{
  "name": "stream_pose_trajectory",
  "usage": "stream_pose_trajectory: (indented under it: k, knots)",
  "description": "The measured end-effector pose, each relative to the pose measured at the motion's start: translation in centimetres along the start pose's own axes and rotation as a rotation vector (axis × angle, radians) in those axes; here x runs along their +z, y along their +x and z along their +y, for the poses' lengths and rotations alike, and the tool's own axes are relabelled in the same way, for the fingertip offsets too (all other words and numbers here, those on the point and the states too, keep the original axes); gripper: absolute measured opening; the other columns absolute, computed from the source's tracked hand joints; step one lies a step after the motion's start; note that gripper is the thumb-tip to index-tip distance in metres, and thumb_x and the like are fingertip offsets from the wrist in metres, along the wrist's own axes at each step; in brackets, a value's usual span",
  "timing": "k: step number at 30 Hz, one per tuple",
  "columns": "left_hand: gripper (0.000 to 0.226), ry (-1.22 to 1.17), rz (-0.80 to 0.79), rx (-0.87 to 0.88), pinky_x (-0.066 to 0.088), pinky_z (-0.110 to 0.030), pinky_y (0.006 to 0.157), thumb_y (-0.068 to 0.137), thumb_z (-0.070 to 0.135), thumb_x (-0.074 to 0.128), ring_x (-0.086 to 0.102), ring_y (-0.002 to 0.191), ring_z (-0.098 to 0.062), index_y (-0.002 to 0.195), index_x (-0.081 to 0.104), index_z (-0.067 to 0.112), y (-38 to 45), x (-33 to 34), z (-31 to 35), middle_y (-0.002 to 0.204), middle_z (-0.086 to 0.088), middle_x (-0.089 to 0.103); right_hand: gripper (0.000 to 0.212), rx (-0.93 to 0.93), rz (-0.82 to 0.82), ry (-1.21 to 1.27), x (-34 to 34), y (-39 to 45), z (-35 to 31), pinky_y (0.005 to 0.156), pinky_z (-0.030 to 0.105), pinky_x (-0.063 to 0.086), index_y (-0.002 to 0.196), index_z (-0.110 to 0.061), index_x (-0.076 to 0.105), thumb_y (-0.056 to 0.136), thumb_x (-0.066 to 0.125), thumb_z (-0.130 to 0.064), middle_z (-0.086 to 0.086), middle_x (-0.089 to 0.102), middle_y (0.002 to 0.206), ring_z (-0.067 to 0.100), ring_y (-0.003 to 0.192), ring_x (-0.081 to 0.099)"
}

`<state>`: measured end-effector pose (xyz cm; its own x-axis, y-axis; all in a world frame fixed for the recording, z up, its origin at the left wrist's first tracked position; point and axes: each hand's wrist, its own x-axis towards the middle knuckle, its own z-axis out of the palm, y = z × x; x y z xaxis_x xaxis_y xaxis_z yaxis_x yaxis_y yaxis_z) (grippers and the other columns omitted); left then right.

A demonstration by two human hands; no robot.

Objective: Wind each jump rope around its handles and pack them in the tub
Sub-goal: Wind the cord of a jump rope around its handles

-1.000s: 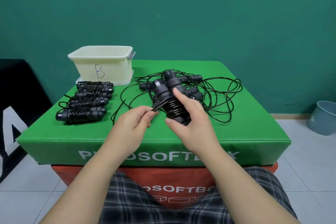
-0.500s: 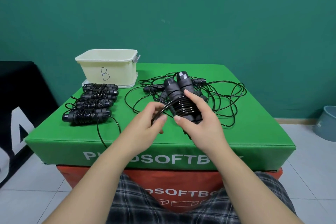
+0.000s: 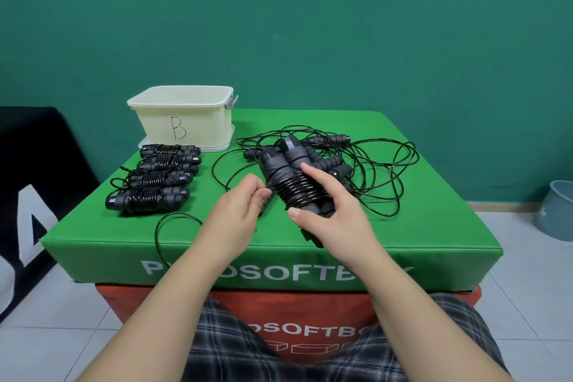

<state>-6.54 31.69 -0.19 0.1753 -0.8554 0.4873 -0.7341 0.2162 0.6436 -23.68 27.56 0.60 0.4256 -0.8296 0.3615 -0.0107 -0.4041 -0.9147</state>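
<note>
Wound ropes: four black coiled jump-rope bundles [image 3: 155, 178] in front of the cream plastic tub [image 3: 186, 116].
Left hand [image 3: 235, 220]: right of tub, pinching black cord [image 3: 269, 187].
Right hand [image 3: 335, 214]: clasping paired black handles [image 3: 288, 170].
Loose ropes [image 3: 372, 164]: farther right of tub.

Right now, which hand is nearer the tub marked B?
Left. The left hand pinches the cord just right of the wound ropes in front of the tub; the right hand grips the handles farther right.

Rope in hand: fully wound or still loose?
Partly wound. Coils wrap the handle pair held by the right hand; the left hand pinches a loose cord trailing off.
</note>
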Motion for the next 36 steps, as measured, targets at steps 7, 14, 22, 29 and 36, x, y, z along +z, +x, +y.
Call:
stream_pose_trajectory:
  k: [7,14,22,29,36]
  knots:
    - [0.029,-0.387,0.016,-0.154,0.028,-0.022,0.046,0.093,0.050,0.036,0.032,0.046,-0.002,0.082,0.044,0.025,0.0,1.7,0.2,0.062,0.008,0.039,0.058,0.071,-0.063,0.204,0.5,0.1,0.3,0.082,0.021,0.048,0.116,-0.050,0.057,0.069,0.072,-0.019,-0.007,0.066,0.120,0.005,0.094,0.062]
    - [0.061,-0.835,0.005,-0.385,0.017,-0.013,0.035,0.070,0.075,0.036,0.021,0.033,0.000,0.071,0.040,0.014,-0.5,2.5,1.4,0.039,0.011,0.029,0.060,0.250,-0.220,0.350,1.0,-0.5,-0.5,0.040,0.021,0.040,0.126,-0.015,0.043,0.070,0.062,-0.022,0.005,0.059,0.084,0.015,0.056,0.056]
    - [0.081,-0.956,0.084,-0.349,0.033,-0.018,0.047,0.043,0.087,0.061,0.046,0.048,-0.011,0.075,0.065,0.014,-0.5,2.4,1.7,0.062,-0.003,0.060,0.086,0.197,-0.144,0.041,1.0,-0.3,-0.1,0.085,0.032,0.054,0.142,-0.032,0.042,0.063,0.071,-0.049,-0.001,0.049,0.131,0.007,0.104,0.060]
    - [0.033,-0.908,0.123,-0.335,0.030,-0.009,0.037,0.083,0.040,0.040,0.040,0.035,0.004,0.082,0.057,0.012,-0.5,1.9,3.1,0.041,0.010,0.052,0.074,0.097,-0.082,-0.158,1.5,-0.8,0.0,0.103,0.019,0.036,0.143,-0.032,0.032,0.078,0.060,-0.053,-0.020,0.048,0.134,-0.012,0.121,0.044]
    - [0.032,-0.720,0.228,-0.309,0.029,-0.009,0.040,0.073,0.049,0.046,0.040,0.036,0.003,0.073,0.054,0.018,-0.7,2.0,2.6,0.039,0.017,0.047,0.071,0.014,-0.039,-0.294,1.9,-0.7,-0.2,0.088,-0.004,0.025,0.141,-0.021,0.042,0.080,0.071,-0.042,-0.006,0.046,0.122,-0.018,0.108,0.039]
